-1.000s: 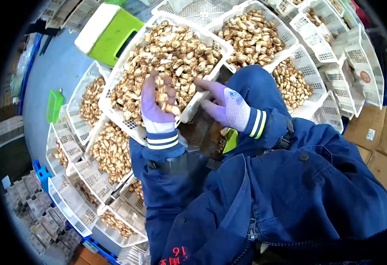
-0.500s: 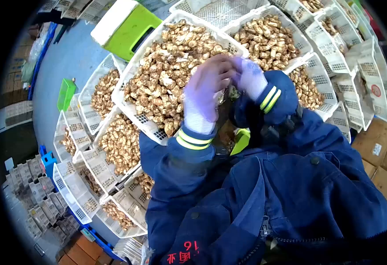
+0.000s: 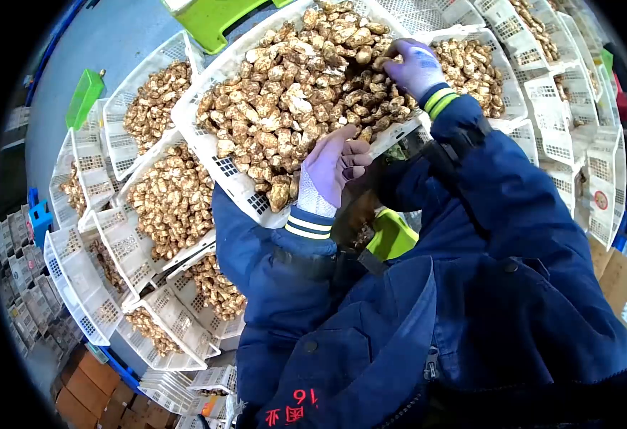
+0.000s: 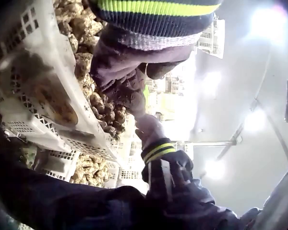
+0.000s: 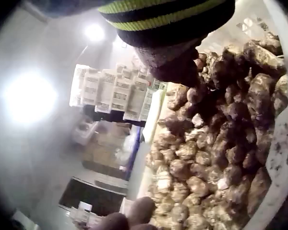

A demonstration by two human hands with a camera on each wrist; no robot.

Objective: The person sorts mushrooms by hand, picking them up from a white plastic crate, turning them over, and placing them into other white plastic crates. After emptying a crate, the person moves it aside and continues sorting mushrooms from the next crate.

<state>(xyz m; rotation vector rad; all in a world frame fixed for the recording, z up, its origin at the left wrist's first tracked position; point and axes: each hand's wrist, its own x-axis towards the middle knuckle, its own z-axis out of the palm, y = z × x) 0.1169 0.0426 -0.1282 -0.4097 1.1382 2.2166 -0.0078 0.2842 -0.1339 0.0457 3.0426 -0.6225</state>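
Observation:
Brown-and-cream lumpy mushrooms [image 3: 277,107] fill a white perforated crate [image 3: 245,196] in front of me. My right hand [image 3: 417,68], in a purple-and-white glove, reaches into the pile at the crate's right side. Its fingers bend down at the mushrooms, and I cannot tell whether they grip one. At the near rim is my gloved left hand [image 3: 327,168], its fingers loosely curled with nothing visible in them. In the left wrist view the left hand [image 4: 129,72] is beside the heaped mushrooms [image 4: 103,108]. Dark shadow covers the right hand [image 5: 177,67] in the right wrist view.
More crates of mushrooms stand at the left [image 3: 170,200] and the right [image 3: 471,71]. A green stool-like item [image 3: 220,18] is beyond the main crate, and a green container [image 3: 392,236] sits below its near edge. Cardboard boxes [image 3: 621,279] are at the far right.
The left hand, holding mushrooms over the crate earlier, swung right to meet the right hand, then drew back to the near rim. The right hand went from the rim into the pile.

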